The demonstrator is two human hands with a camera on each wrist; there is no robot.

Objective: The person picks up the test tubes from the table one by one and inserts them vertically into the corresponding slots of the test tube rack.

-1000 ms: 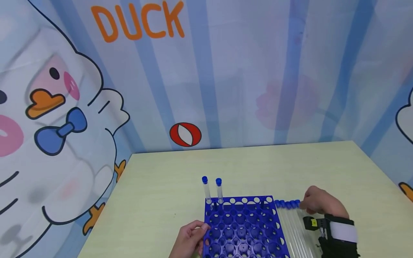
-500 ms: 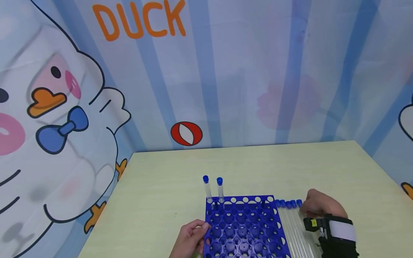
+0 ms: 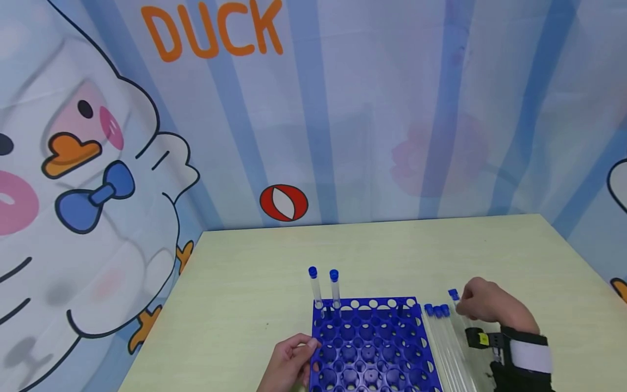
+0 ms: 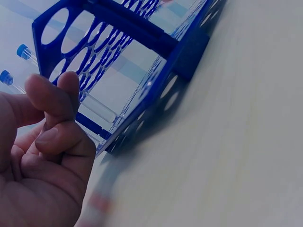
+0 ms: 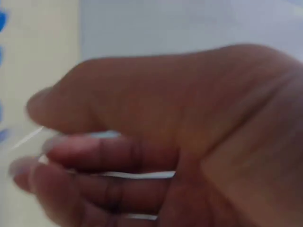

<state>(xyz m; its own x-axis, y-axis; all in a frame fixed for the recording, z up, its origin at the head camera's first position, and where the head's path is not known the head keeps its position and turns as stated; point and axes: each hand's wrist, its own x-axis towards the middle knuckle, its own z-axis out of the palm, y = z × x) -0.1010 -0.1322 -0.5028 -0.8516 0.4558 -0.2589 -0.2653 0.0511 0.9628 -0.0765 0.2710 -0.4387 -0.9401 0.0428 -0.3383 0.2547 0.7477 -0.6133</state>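
Note:
My left hand [image 3: 288, 363] holds the left edge of a blue test tube rack [image 3: 364, 304]. In the left wrist view its curled fingers sit against a corner of the rack [image 4: 147, 35]. Two blue-capped test tubes [image 3: 335, 288] stand upright in the rack's back left holes. At the rack's right side, my right hand [image 3: 492, 302] pinches a clear test tube [image 3: 454, 295] just below its blue cap. The right wrist view is blurred; there the thumb and fingers of the hand [image 5: 142, 104] close together, with the tube barely visible.
Several more capped test tubes [image 3: 444, 340] lie side by side on the pale table [image 3: 254, 267], along the rack's right edge. A printed cloth backdrop [image 3: 352, 109] rises behind the table.
My right hand has drawn one test tube away from the row, its cap now farther back than the others. The left hand stays on the rack.

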